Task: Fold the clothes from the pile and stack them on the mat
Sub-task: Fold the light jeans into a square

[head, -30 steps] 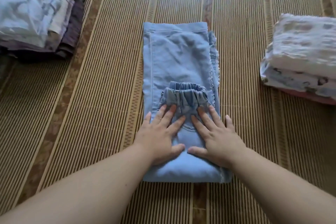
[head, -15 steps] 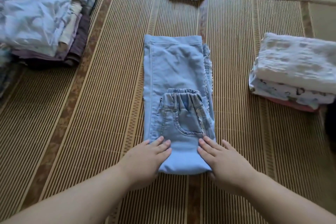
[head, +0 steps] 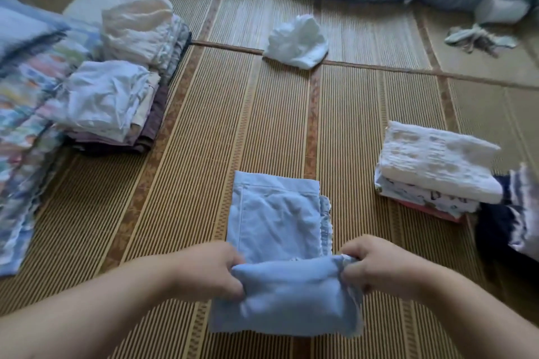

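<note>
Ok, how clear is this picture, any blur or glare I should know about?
Head view: the patterned cloth at the left edge and the dark-and-white garment at the right edge are smeared; the pale blue trousers are sharper, the left hand and right hand slightly soft. Head view: light is soft and even, no glare; lines of the mat curve slightly, wide-angle distortion.

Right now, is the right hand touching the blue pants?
Touching. Head view: the right hand pinches the blue pants at the near fold's right corner, fabric bunched in its grip.
</note>
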A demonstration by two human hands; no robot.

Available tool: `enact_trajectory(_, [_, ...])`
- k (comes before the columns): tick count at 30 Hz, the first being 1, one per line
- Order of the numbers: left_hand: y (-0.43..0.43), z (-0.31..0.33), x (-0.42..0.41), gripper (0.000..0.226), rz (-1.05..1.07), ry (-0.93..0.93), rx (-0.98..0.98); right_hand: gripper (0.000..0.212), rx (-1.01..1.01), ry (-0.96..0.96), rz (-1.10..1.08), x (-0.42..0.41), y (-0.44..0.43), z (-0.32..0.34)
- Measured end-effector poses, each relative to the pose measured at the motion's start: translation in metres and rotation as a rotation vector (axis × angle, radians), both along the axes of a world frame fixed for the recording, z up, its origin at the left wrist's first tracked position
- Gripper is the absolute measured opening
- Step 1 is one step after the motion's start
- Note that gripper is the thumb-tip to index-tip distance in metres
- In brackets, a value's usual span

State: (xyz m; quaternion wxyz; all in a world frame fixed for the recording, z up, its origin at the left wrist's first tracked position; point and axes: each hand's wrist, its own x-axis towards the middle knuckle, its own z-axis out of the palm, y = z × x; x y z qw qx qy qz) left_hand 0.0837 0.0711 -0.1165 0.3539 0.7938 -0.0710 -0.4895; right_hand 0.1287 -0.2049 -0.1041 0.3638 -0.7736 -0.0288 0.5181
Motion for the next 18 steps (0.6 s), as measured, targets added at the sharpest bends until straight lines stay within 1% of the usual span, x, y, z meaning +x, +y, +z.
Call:
enact_trajectory(2, [0.005,-0.003,0.030,0.008,0.136,-0.090,0.006,0.010,0.003,-0.105,-0.089,0.024,0.009,-0.003])
enact_trajectory(3, [0.007,-0.007,0.047,0.005,0.200,-0.168,0.026,0.009,-0.007,-0.180,-0.150,0.038,0.014,-0.007])
enact_trajectory(5, [0.007,-0.020,0.081,0.012,0.327,-0.360,0.081,0.011,-0.041,-0.331,-0.312,0.065,0.024,-0.024])
enact_trajectory(7, [0.004,-0.037,0.111,0.018,0.483,-0.495,0.119,0.007,-0.062,-0.477,-0.483,0.088,0.031,-0.049])
enact_trajectory(8, [0.001,-0.046,0.122,0.025,0.542,-0.562,0.155,0.010,-0.080,-0.544,-0.545,0.097,0.034,-0.058])
enact_trajectory(9, [-0.001,-0.056,0.130,0.035,0.576,-0.603,0.188,0.020,-0.101,-0.590,-0.577,0.103,0.036,-0.070])
enact_trajectory(10, [-0.004,-0.068,0.136,0.046,0.578,-0.605,0.206,0.035,-0.119,-0.598,-0.595,0.107,0.038,-0.082])
enact_trajectory(11, [-0.008,-0.080,0.138,0.056,0.541,-0.575,0.221,0.048,-0.138,-0.578,-0.587,0.109,0.039,-0.093])
enact_trajectory(13, [-0.017,-0.107,0.132,0.071,0.393,-0.480,0.306,0.061,-0.183,-0.538,-0.497,0.104,0.044,-0.114])
enact_trajectory(14, [-0.022,-0.120,0.125,0.077,0.304,-0.433,0.378,0.064,-0.229,-0.572,-0.402,0.098,0.046,-0.124])
enact_trajectory(15, [-0.027,-0.131,0.116,0.080,0.221,-0.413,0.448,0.069,-0.290,-0.646,-0.276,0.091,0.049,-0.135])
enact_trajectory(17, [-0.037,-0.148,0.098,0.079,0.104,-0.462,0.518,0.074,-0.394,-0.788,0.014,0.079,0.055,-0.149])
enact_trajectory(18, [-0.040,-0.153,0.089,0.077,0.072,-0.498,0.520,0.072,-0.416,-0.822,0.146,0.073,0.058,-0.154])
